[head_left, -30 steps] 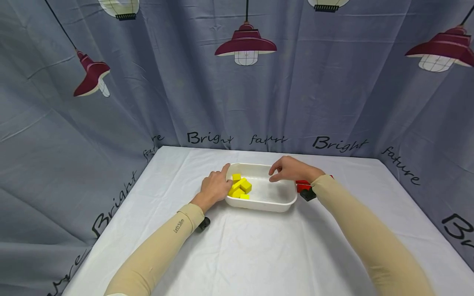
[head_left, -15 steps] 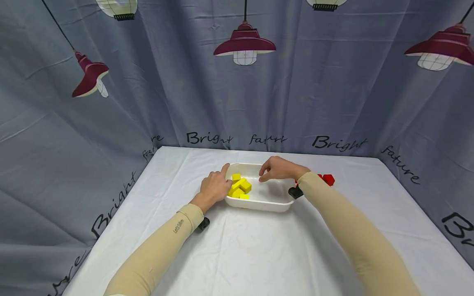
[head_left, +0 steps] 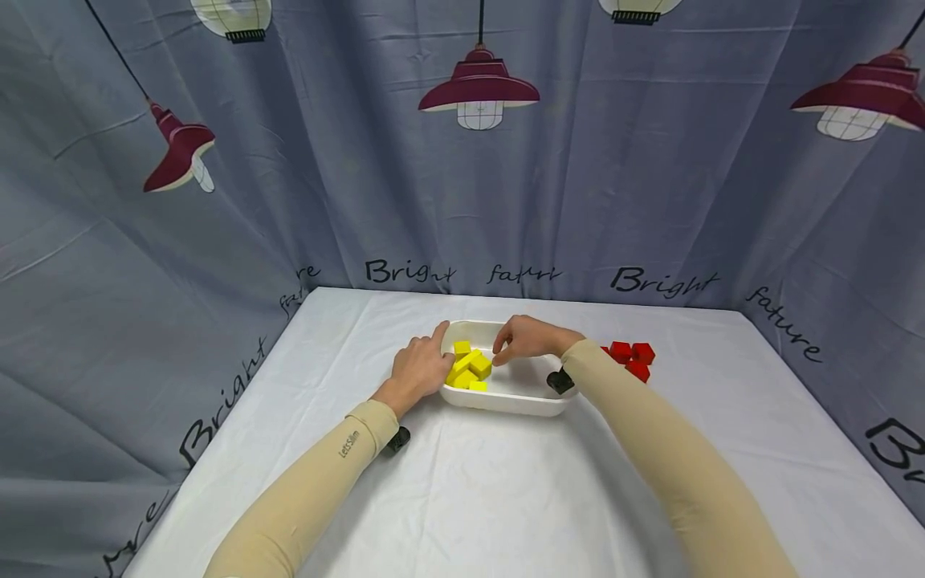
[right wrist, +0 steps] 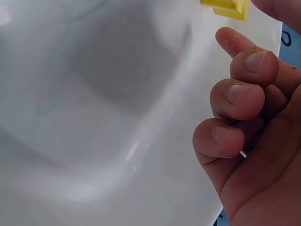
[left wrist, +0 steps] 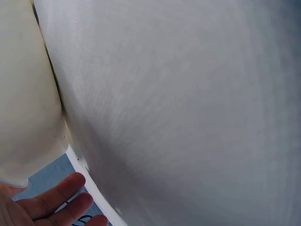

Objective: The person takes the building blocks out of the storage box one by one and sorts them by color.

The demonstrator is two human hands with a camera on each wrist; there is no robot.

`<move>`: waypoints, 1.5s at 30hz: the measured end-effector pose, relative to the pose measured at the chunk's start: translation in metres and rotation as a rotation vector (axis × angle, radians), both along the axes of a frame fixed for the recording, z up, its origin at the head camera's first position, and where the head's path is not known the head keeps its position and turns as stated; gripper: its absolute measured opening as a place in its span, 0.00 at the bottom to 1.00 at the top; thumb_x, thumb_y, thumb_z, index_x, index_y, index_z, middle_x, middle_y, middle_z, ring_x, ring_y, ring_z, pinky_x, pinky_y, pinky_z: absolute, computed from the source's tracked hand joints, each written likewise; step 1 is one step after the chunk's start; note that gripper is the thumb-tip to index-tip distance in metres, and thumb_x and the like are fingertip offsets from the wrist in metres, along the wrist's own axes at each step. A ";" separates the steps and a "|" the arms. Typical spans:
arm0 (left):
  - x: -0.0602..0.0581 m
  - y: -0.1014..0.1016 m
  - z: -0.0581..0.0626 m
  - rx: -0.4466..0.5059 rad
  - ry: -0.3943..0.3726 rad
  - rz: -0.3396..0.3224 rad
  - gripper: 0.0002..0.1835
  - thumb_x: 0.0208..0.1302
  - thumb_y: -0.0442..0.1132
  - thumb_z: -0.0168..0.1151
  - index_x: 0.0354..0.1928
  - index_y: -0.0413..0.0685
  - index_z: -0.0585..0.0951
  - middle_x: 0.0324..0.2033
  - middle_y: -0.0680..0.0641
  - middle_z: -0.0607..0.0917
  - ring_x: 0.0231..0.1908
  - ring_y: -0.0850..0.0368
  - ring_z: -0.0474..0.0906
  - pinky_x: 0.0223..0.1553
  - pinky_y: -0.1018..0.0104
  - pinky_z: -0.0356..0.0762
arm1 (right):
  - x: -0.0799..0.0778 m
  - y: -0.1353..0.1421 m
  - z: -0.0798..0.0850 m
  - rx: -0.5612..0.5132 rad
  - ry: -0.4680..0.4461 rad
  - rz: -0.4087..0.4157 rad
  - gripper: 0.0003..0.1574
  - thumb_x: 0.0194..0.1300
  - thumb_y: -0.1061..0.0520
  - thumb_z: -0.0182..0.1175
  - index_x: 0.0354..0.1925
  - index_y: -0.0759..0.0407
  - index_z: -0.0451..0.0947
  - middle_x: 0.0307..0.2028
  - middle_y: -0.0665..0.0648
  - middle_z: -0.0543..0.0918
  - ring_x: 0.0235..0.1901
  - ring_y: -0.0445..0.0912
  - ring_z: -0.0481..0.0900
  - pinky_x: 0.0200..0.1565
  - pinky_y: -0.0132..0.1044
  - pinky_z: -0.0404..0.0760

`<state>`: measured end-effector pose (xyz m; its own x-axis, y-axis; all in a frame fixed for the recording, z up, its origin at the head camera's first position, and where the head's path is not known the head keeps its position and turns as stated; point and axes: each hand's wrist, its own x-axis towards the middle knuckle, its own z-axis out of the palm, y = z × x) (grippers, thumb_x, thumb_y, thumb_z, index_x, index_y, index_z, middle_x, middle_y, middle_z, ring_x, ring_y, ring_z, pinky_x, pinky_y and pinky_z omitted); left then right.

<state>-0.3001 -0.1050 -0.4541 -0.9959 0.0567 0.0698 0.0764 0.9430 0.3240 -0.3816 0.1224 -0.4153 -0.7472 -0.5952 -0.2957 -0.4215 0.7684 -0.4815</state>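
Observation:
My left hand holds the left end of a white rectangular tray, its thumb over the rim and its index finger along the far corner. In the left wrist view several of its fingertips show beside the tray's wall. Several yellow blocks lie piled in the tray's left part. My right hand hovers over the middle of the tray, its fingertips close to the right side of the pile. In the right wrist view its thumb and index finger stand apart with nothing between them, the other fingers curled loosely.
Several red blocks lie on the white tablecloth, right of the tray and partly hidden behind the right sleeve. A grey curtain hangs behind the table. Black wrist cameras sit under both wrists, the right one over the tray.
My right hand has moved left across the tray and down toward the yellow blocks, uncovering more red blocks. The left hand and the tray have stayed in place.

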 end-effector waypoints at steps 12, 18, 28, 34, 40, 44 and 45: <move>0.000 0.002 0.002 -0.007 -0.003 0.005 0.35 0.71 0.50 0.46 0.79 0.59 0.56 0.56 0.41 0.82 0.55 0.45 0.79 0.53 0.47 0.79 | 0.001 -0.015 -0.006 0.026 -0.010 0.032 0.24 0.57 0.40 0.72 0.47 0.53 0.88 0.40 0.50 0.87 0.38 0.45 0.78 0.44 0.38 0.77; 0.001 0.002 -0.001 -0.012 -0.018 0.008 0.35 0.71 0.51 0.46 0.79 0.60 0.55 0.57 0.41 0.82 0.56 0.45 0.78 0.53 0.47 0.79 | 0.005 -0.020 -0.011 0.039 -0.005 0.035 0.29 0.55 0.37 0.72 0.48 0.55 0.87 0.41 0.50 0.87 0.40 0.45 0.78 0.47 0.39 0.78; 0.000 0.002 -0.002 -0.010 -0.004 0.001 0.35 0.71 0.50 0.47 0.79 0.60 0.56 0.56 0.40 0.82 0.56 0.44 0.79 0.52 0.46 0.79 | 0.009 -0.024 -0.010 0.045 0.014 0.043 0.21 0.54 0.40 0.73 0.38 0.52 0.87 0.32 0.48 0.85 0.35 0.43 0.76 0.41 0.37 0.74; 0.000 0.002 -0.002 -0.005 -0.003 0.005 0.34 0.71 0.49 0.47 0.79 0.60 0.57 0.57 0.40 0.82 0.56 0.44 0.78 0.53 0.46 0.79 | 0.009 -0.023 -0.009 0.044 -0.006 0.035 0.18 0.53 0.41 0.73 0.37 0.51 0.87 0.33 0.48 0.85 0.36 0.44 0.76 0.41 0.37 0.73; 0.000 0.002 -0.001 -0.010 -0.003 0.005 0.35 0.71 0.50 0.46 0.79 0.60 0.56 0.57 0.40 0.82 0.56 0.44 0.79 0.52 0.46 0.79 | 0.007 -0.021 -0.007 0.061 0.001 0.030 0.19 0.54 0.43 0.71 0.41 0.52 0.88 0.37 0.49 0.86 0.38 0.45 0.78 0.43 0.39 0.76; 0.000 0.001 0.000 -0.011 -0.001 0.007 0.35 0.71 0.50 0.46 0.79 0.60 0.56 0.57 0.40 0.83 0.56 0.44 0.79 0.52 0.46 0.79 | 0.007 -0.019 -0.003 0.065 0.009 0.030 0.16 0.56 0.45 0.70 0.40 0.51 0.88 0.36 0.49 0.85 0.37 0.46 0.77 0.42 0.39 0.76; 0.000 0.001 0.000 -0.010 0.000 0.008 0.34 0.71 0.50 0.47 0.79 0.60 0.56 0.57 0.40 0.83 0.56 0.44 0.79 0.52 0.46 0.79 | 0.008 -0.019 -0.001 0.064 0.010 0.032 0.16 0.56 0.45 0.69 0.40 0.51 0.88 0.36 0.49 0.85 0.37 0.45 0.77 0.41 0.38 0.76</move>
